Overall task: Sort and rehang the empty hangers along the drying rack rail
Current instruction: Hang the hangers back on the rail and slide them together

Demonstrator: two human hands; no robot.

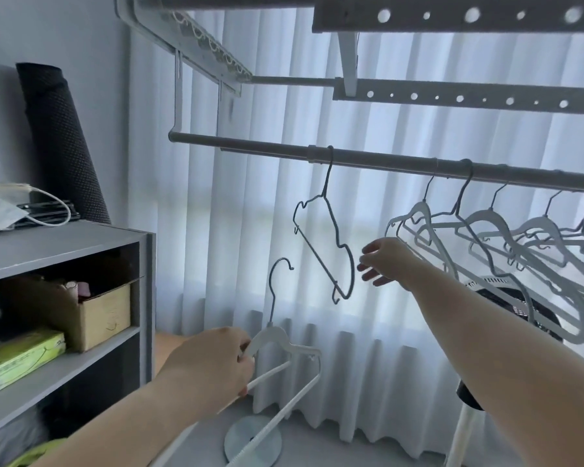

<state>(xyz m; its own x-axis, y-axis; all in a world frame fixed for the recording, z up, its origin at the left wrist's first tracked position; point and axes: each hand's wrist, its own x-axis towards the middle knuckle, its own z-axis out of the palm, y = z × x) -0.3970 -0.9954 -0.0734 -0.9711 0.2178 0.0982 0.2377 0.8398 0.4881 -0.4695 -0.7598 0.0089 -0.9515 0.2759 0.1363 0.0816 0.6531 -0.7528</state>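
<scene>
Clamping white hanger (284,345) (probably light, stiff) at its shoulder with left grip (213,362); right grip (385,261) spread, empty, just beside wire hanger (324,244).

A sheer white curtain (402,129) fills the far wall, light coming through it. At the left stands a grey shelf unit (64,241). On its top lie a face mask (0,210) and a looped white cable (58,203), and a rolled black mat (58,139) leans on the wall behind. Inside, an open cardboard box (105,315) sits on the upper shelf, with a green box (17,358) just left of it. On the right is a dark fan (496,296) on a white pole, and a pale round disc (267,443) lies on the floor near the curtain's hem.
</scene>
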